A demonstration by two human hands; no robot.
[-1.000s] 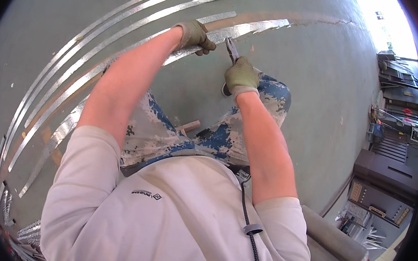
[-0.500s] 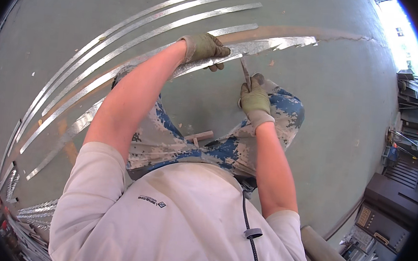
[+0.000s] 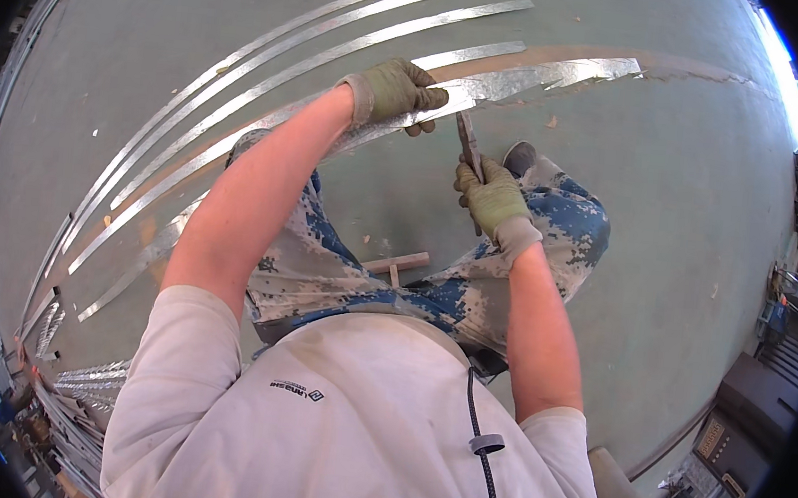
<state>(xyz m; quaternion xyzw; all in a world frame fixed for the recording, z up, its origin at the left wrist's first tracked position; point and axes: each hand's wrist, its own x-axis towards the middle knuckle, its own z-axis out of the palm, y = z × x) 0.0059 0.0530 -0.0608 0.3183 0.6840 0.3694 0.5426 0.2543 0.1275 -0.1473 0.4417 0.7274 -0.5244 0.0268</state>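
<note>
I crouch over a green floor in paint-stained trousers. My left hand (image 3: 396, 90), in a green-grey glove, grips a long shiny metal strip (image 3: 547, 75) that lies across the floor in front of me. My right hand (image 3: 491, 196), gloved too, is closed on the handles of metal snips (image 3: 471, 144), whose blades point up at the strip's edge just right of my left hand. A small wooden T-shaped piece (image 3: 398, 265) lies on the floor between my knees.
Several more long metal strips (image 3: 274, 53) lie side by side on the floor to the left and ahead. A heap of metal offcuts (image 3: 73, 391) sits at the lower left. Dark machines and shelving (image 3: 767, 376) stand along the right edge.
The view has shifted so both hands sit lower and further right in it. The snips have come up closer to the strip beside my left hand.
</note>
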